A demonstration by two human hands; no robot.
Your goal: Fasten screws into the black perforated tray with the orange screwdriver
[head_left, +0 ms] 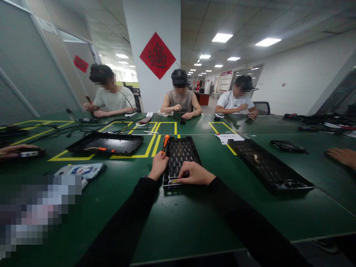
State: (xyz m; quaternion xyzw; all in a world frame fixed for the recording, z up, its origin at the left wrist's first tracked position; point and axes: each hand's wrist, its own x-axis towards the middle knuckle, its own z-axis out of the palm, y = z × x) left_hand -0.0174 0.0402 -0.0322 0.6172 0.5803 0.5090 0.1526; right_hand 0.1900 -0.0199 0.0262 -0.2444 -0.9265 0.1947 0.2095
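My left hand [158, 165] is closed around an orange-and-black screwdriver [165, 142], held upright at the left edge of a black perforated tray [185, 146] in front of me. My right hand [195, 174] rests on the near end of that tray with its fingers curled and pressed on a small pale part [174, 181]. Both my arms are in black sleeves.
A flat black tray [107, 144] lies at the left, and a long black tray [268, 166] at the right. Three people sit across the green table [178, 218]. Other people's hands [341, 155] reach in at both table edges. Cables and yellow tape lines cross the far left.
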